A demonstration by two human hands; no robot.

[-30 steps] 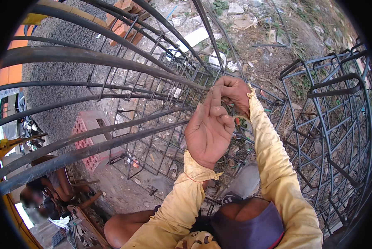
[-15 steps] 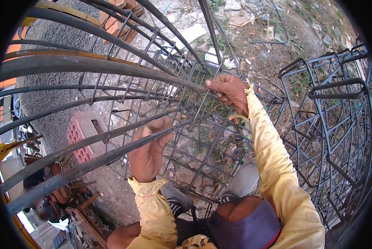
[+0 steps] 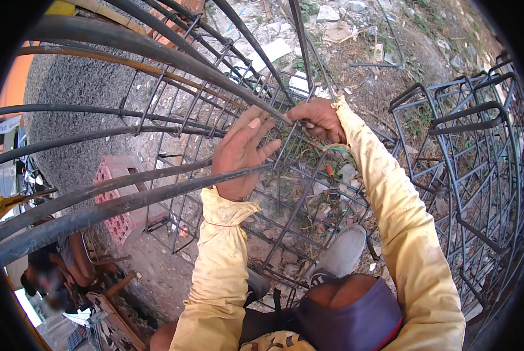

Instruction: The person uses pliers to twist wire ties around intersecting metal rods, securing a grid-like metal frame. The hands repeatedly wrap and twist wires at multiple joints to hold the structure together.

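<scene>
My right hand [image 3: 319, 120] is closed beside the end of a thick dark steel bar [image 3: 215, 70], thumb and fingers pressed together. What lies inside its fingers is hidden. With fingers spread, my left hand [image 3: 242, 149] reaches up between the bars, its fingertips close to that thick bar. A lower steel bar [image 3: 157, 198] crosses in front of the left palm near the wrist, and the hand is not wrapped round it. Both hands are above a cage of thin steel rods [image 3: 279, 234], into which several long bars run from the left.
Another steel cage [image 3: 461, 158] stands at the right. A reddish perforated crate [image 3: 121, 205] sits on the ground at left, near a grey gravel heap [image 3: 75, 88]. Another person [image 3: 57, 263] is at lower left. Rubble and weeds lie beyond the bars.
My left hand has moved up and right, toward my right hand. The thick bar has swung upward at its left part. My right hand stays at its end, slightly shifted.
</scene>
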